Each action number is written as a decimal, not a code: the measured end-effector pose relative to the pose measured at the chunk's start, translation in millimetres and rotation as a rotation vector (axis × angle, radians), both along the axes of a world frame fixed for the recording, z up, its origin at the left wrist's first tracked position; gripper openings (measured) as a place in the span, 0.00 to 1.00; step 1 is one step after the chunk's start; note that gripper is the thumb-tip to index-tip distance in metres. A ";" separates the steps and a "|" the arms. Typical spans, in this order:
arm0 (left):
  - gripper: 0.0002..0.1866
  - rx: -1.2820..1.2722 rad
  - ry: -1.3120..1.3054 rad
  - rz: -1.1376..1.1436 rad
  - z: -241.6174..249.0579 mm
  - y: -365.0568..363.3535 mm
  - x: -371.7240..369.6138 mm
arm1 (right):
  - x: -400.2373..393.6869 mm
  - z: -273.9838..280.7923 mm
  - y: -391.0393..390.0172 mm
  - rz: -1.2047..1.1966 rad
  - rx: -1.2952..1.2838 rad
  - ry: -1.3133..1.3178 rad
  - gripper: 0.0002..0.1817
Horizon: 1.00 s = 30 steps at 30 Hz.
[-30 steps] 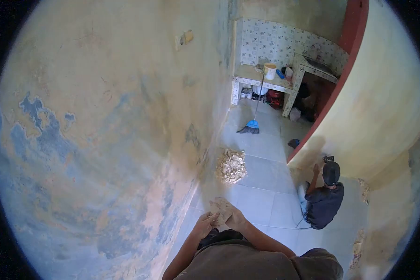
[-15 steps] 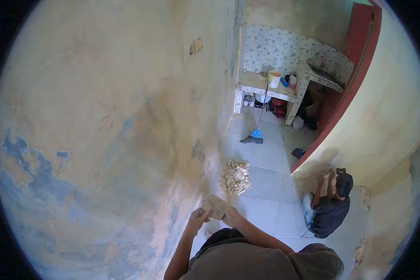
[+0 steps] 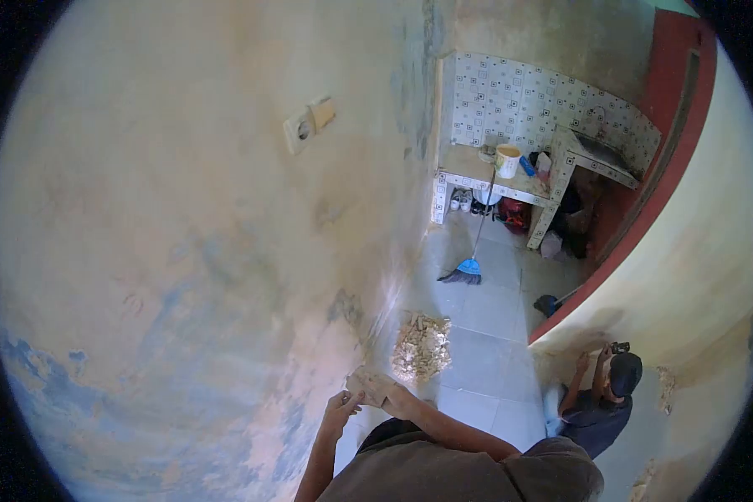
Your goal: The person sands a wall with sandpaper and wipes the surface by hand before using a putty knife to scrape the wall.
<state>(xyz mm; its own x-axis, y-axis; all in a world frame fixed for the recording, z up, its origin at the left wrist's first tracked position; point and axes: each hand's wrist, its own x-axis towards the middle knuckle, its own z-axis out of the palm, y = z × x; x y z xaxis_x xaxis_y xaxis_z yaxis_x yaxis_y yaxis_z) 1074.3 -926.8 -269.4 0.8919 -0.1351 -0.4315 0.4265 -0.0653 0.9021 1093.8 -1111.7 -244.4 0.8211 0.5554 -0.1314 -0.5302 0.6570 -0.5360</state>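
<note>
A flat tan sheet (image 3: pixel 366 385), folded or stiff and resembling sandpaper, is held in front of my body close to the left wall. My right hand (image 3: pixel 402 403) grips its right side. At its lower left edge, the fingers of my left hand (image 3: pixel 340 407) are bent and closed on it. Just beyond the hands, a heap of pale flakes (image 3: pixel 422 347) lies on the tiled floor by the foot of the wall. The wall (image 3: pixel 201 309) is patchy, with beige and blue areas and worn paint.
A socket (image 3: pixel 301 131) is on the wall. Ahead, a blue broom (image 3: pixel 468 268) leans against a tiled counter (image 3: pixel 494 186) bearing a white bucket (image 3: pixel 508 161). At right, a person (image 3: pixel 598 410) crouches facing the wall beside a red door frame (image 3: pixel 623 251). Another broom head (image 3: pixel 547 304) rests near the doorway.
The view has shifted, so the room sits lower and the wall socket shows larger. My hands and the sheet appear slightly further left, both hands still on the sheet.
</note>
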 end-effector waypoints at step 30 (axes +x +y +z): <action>0.39 1.917 -0.786 1.327 254.3 183.9 -73.4 | 156.6 -92.9 -8.3 -0.012 -0.710 -0.681 0.26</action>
